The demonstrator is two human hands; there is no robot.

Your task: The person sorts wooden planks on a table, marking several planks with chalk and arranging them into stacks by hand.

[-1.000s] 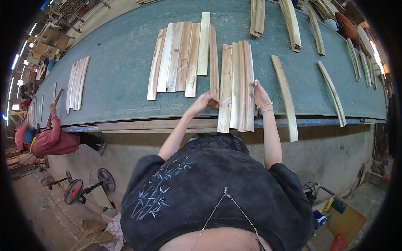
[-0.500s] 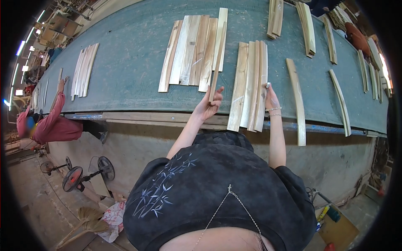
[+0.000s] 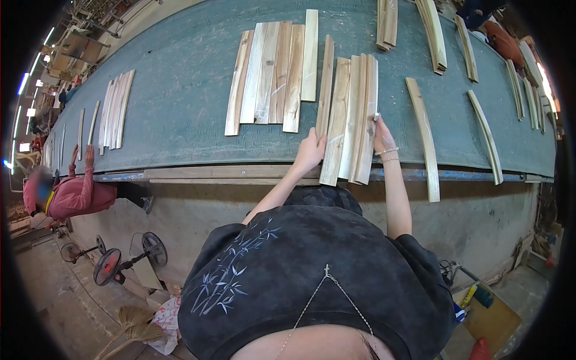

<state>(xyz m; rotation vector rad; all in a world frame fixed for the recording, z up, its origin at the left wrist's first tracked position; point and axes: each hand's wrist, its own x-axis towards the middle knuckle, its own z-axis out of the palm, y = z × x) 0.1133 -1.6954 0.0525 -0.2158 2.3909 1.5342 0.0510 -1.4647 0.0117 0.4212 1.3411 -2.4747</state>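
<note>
My left hand [image 3: 311,150] is closed around the lower end of a narrow wooden strip [image 3: 326,84], which lies along the left side of a group of strips [image 3: 346,123]. On the group's other side, my right hand [image 3: 384,137] grips the outer edge, with a small pale thing [image 3: 377,116] at its fingertips that I cannot make out. The lower ends of these strips overhang the table's near edge. To the left lies another row of strips [image 3: 264,75], some with white marks. A pale strip [image 3: 309,54] lies just right of that row.
The long green table [image 3: 186,90] carries more strips, including a single one [image 3: 423,138] overhanging the edge at right. A co-worker in a pink top [image 3: 75,195] handles strips at the far left. Fans [image 3: 108,266] and a broom [image 3: 135,327] stand on the floor.
My left hand has brought its strip right and down against the group, turning back-up. The right hand stays at the group's edge. The co-worker's hands have shifted to other strips.
</note>
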